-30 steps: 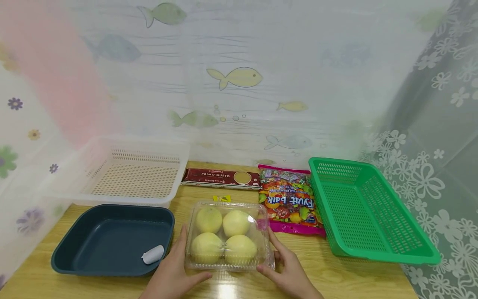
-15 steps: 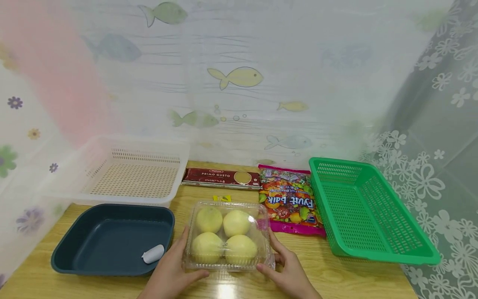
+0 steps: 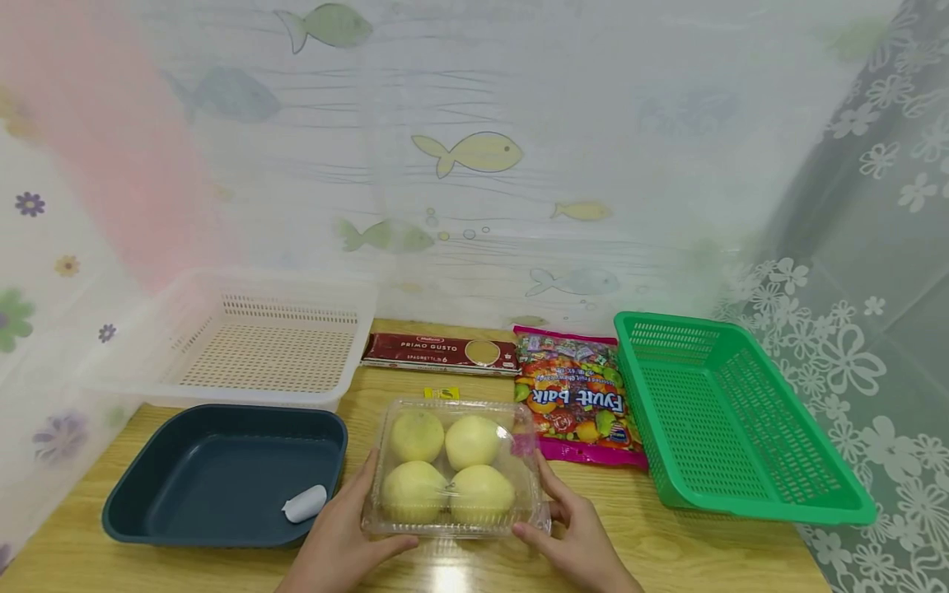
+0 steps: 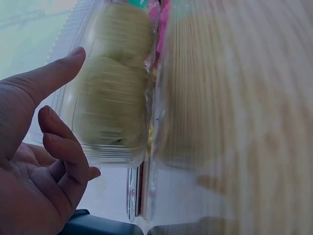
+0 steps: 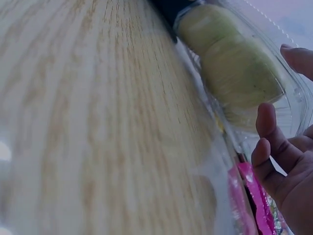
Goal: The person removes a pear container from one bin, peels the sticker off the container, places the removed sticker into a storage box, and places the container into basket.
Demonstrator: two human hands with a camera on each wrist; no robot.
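Both hands are on it: the left hand [image 3: 341, 523] and the right hand [image 3: 574, 527] hold the transparent box [image 3: 524, 484] from either side, thumbs spread well away from the fingers, the box filling the space between them. Whether it touches the worktop [image 3: 689, 556] or sits slightly above, I can't tell. Tight on the left! The blue tray [image 3: 222, 478] has its rim right beside the left hand, a white roll [image 3: 304, 504] lying inside at that corner. More room the other way: a stretch of wood separates the right hand from the green basket [image 3: 726, 445]. Straight ahead, a yellow packet [image 3: 441, 394] lies just past the box's far edge, the spaghetti pack [image 3: 441, 354] farther off; the candy bag [image 3: 571, 395] is just beyond the right hand's fingers, the white basket [image 3: 267, 354] well beyond the left hand. And the box itself: ribbed walls, projecting rim, glare on the lid, four pale-yellow fruits [image 3: 472, 443] showing through, two by two.
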